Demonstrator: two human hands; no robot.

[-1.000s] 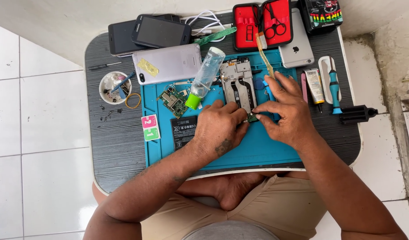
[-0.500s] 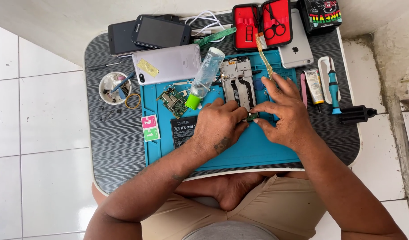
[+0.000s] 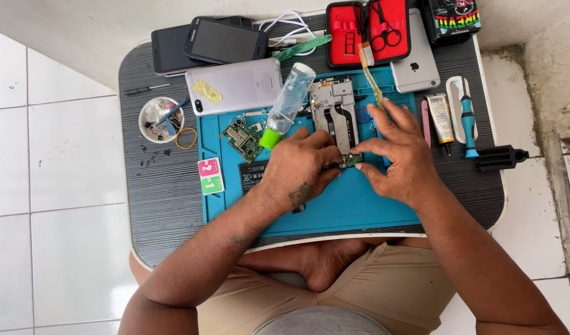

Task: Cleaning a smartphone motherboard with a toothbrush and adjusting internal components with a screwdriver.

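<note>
An opened phone frame [image 3: 334, 115] lies on a blue work mat [image 3: 359, 205] on a small grey table. At its lower end my left hand [image 3: 300, 167] and my right hand [image 3: 396, 155] meet over a small green circuit board [image 3: 348, 162]. My right thumb and forefinger pinch that board. My left fingers press at its other side, hiding part of it. A clear bottle with a green cap [image 3: 287, 105] lies just above my left hand.
A larger green board [image 3: 243, 139] and a black battery [image 3: 252, 177] lie left on the mat. Several phones [image 3: 226, 40], a red tool case [image 3: 368, 31], a small dish [image 3: 161, 119], glue tubes [image 3: 441, 118] and a teal screwdriver [image 3: 469, 124] ring the mat.
Both hands stay over the small board with only slight finger shifts. Nothing else has moved.
</note>
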